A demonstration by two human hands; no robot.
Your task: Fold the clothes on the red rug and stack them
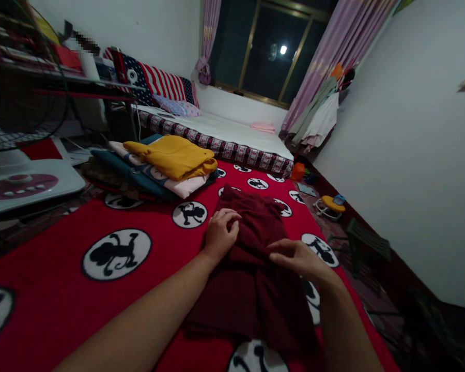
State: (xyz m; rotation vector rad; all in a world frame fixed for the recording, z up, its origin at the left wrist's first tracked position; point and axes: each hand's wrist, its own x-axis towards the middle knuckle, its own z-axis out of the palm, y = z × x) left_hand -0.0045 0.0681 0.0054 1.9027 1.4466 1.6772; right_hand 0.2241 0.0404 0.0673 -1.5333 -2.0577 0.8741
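A dark maroon garment [232, 297] lies partly folded on a red blanket [158, 279] with white circles and black monkey figures. My left hand [222, 232] rests on the garment's left side, its fingers curved and the thumb apart from them. On the right side, my right hand [292, 254] touches the cloth with fingertips and thumb a little apart. Neither hand visibly grips the cloth. Beyond my left hand, to the left, is a stack of folded clothes with a yellow garment [174, 155] on top.
A second bed [225, 126] stands under the window. At the left are a fan [19, 178] and a cluttered desk [89, 80]. Clothes [321, 121] hang by the curtain. Along the right wall are a yellow-topped stool [333, 203] and a dark green stool [368, 238].
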